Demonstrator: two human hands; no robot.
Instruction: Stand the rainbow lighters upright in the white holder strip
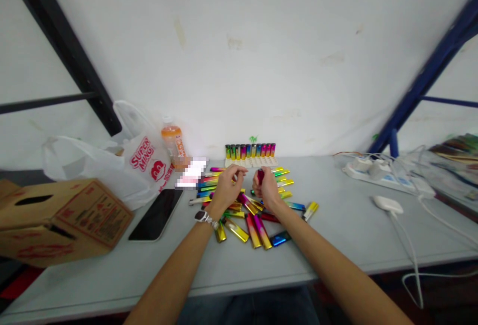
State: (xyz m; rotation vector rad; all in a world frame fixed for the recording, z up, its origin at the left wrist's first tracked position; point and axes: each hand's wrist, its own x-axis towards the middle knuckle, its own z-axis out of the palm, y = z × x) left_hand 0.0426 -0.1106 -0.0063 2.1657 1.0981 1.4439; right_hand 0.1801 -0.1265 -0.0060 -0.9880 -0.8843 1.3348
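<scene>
Many shiny lighters in gradient colours lie in a loose pile on the grey table; a magenta and gold lighter (262, 232) is among the nearest. My right hand (267, 188) is closed in a fist around a lighter (260, 175), whose dark magenta end shows at the thumb. Left of it, above the pile, my left hand (227, 185) has its fingers bent and pointing right, with a gap between thumb and forefinger. I see nothing held in it. Behind both hands, a row of upright lighters (248, 151) stands in a pale holder (251, 162) by the wall.
On the left are a cardboard box (89, 220), a white plastic bag (108, 165), a drink bottle (174, 143) and a black phone (157, 215). A power strip (388, 178) and a white charger (388, 204) with trailing cables lie on the right. The wall (261, 76) closes off the back.
</scene>
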